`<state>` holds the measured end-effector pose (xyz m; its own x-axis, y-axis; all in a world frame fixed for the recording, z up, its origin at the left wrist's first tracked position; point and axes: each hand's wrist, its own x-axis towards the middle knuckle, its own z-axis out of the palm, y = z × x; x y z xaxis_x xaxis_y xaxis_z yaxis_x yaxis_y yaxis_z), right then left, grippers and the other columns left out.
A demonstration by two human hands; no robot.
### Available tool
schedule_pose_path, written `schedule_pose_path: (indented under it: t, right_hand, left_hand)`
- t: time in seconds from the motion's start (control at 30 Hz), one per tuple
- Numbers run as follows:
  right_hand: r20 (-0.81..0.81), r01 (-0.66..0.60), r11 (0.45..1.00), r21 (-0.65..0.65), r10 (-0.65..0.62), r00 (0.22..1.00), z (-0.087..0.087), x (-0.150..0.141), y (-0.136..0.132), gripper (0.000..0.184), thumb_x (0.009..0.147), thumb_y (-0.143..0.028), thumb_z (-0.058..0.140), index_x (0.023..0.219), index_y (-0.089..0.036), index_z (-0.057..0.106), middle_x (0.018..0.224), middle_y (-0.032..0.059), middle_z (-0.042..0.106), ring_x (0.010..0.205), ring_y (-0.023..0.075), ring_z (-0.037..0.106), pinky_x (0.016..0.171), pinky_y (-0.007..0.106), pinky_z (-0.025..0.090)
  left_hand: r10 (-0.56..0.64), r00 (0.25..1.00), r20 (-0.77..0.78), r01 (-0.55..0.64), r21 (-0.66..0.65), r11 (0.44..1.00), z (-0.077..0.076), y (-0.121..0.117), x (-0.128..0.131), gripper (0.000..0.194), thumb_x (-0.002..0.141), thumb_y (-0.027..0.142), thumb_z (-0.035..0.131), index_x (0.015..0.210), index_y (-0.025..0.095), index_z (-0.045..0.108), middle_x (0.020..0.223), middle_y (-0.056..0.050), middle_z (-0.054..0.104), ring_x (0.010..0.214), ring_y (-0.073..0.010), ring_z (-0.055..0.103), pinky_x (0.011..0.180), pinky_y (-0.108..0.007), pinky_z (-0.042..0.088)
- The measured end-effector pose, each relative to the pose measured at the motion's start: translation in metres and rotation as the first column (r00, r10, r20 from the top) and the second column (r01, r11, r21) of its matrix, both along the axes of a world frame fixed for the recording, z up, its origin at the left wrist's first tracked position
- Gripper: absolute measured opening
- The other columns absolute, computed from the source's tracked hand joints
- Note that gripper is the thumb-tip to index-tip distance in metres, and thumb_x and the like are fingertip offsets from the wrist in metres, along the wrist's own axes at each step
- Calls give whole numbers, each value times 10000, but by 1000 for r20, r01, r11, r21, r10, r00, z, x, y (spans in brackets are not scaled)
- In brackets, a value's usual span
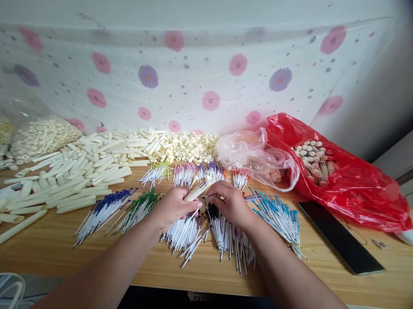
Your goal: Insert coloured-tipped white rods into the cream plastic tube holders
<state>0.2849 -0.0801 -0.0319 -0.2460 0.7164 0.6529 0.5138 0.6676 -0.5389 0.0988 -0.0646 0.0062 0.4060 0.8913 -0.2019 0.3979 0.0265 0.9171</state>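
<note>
My left hand [176, 206] is closed around a cream plastic pen barrel [196, 191], tilted up to the right, with dark marks or slots near its upper end. Thumb and fingers of my right hand [229, 201] are pinched together close to that end; what they hold is hidden. Below and around both hands lie bundles of white pen refills with coloured ends: dark blue [105, 213], green [140, 211], black [219, 227] and light blue [277, 217]. Shorter rows with pink [184, 175], yellow [155, 173] and orange [240, 179] ends sit behind the hands.
Loose cream barrels [79, 179] and small slotted parts [192, 148] are heaped at the back and left, beside a clear bag of small pieces [46, 137]. To the right are a clear plastic bag [244, 150], a red bag [361, 192] with assembled pens, and a black phone-like slab [340, 237].
</note>
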Motion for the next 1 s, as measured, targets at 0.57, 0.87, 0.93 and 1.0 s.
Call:
schedule_pose_path:
  t: [0.57,0.87,0.93,1.0]
  right_hand:
    - [-567,-206,931,-302,-2,824,-4,-9,-3,116,793,-214,651,894,-240,699,876,19,726,820,140,677,769,332,557]
    - [-493,-290,916,-276,124,861,7,-10,-9,63,814,-262,662,842,-213,689,746,-3,676,682,105,632,647,260,531]
    - [-509,-340,892,-296,154,847,11,-8,-12,73,827,-266,644,819,-195,659,721,-9,654,650,97,619,613,244,526]
    - [-557,-361,894,-265,164,814,19,-5,-17,48,842,-237,626,826,-196,642,747,-2,661,671,101,628,627,249,532]
  left_hand:
    - [-100,899,426,137,-56,989,-21,9,-3,190,714,317,667,665,140,617,552,-7,627,385,-40,354,393,-203,200]
    - [-174,858,484,232,-62,971,-25,7,-5,202,732,341,667,703,143,635,577,-21,636,401,-50,386,392,-199,229]
    - [-207,880,427,222,15,975,-27,8,-7,231,748,373,660,717,145,635,606,-22,636,424,-67,421,407,-208,280]
    - [-183,923,338,119,203,972,-28,12,-9,230,763,377,661,717,153,637,626,-13,614,489,-93,470,463,-229,349]
